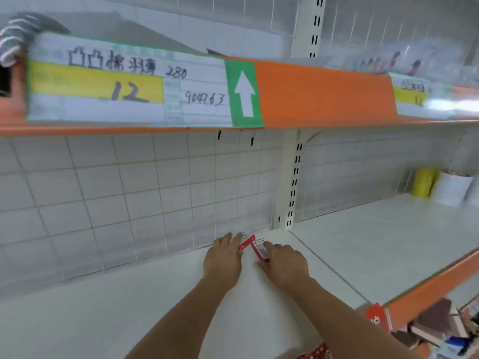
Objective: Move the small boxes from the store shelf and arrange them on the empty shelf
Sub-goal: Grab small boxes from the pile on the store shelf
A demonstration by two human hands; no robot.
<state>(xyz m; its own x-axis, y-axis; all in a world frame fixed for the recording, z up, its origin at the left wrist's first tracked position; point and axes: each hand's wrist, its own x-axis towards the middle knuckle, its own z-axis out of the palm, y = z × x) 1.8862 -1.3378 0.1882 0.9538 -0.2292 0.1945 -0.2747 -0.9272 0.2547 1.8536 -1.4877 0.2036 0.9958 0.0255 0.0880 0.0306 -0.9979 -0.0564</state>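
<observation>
Both arms reach in from the bottom of the frame to the back of a white shelf, just below centre. The left hand lies with its fingers stretched forward and fairly straight, the fingertips touching a small red box that stands tilted near the wire grid back panel. The right hand has its fingers curled over a second small red-and-white box, gripping it from the right side – this box sits just beside the first, and whether the two touch is hard to tell. Both boxes are close to the cream upright post at centre.

Above, across the upper half of the frame, runs an orange shelf edge carrying a handwritten price label with a yellow band and a green panel with a white arrow. At the right – on the neighbouring shelf – stand a yellow roll and a white roll. At lower right, blurred red and brown goods show on a lower shelf
</observation>
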